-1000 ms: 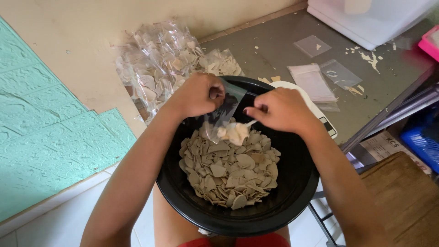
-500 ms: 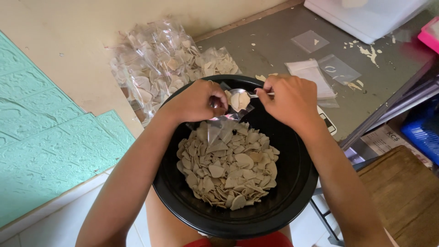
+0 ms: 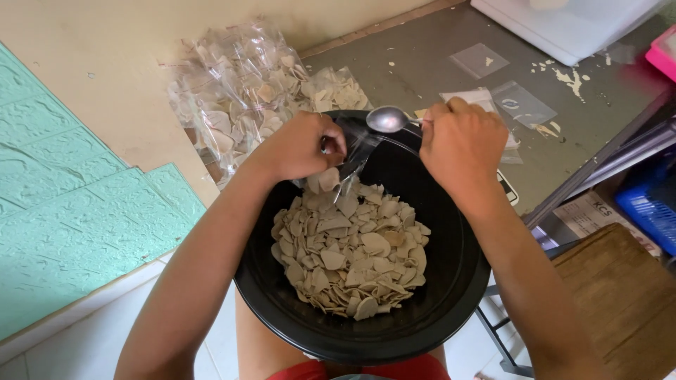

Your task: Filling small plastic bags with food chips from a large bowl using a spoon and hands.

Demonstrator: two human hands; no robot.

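- Landmark: a black bowl resting on the person's lap, holding a heap of pale, flat chips.
- Left hand, over the bowl's far-left rim: grip clenched on the mouth of a small clear bag. The bag hangs down toward the chips and has a few pieces inside its lower end.
- Right hand, over the bowl's far-right rim: grip closed on the handle of a metal spoon. The spoon's bowl reads empty and sits above the far rim, just beside the bag's mouth.
- Work done, as judged from the layout: a pile of filled clear packets lies beyond the bowl on the far-left side, against the wall — a good number already finished. The bag in hand is only partly loaded.
- Work left: the bowl remains well stocked with chips — a large share is not yet bagged. Empty clear bags lie on the grey bench beyond the bowl to the far right.
- A white scale shows partly behind the right hand, at the bowl's right rim; I cannot tell whether it is in use.
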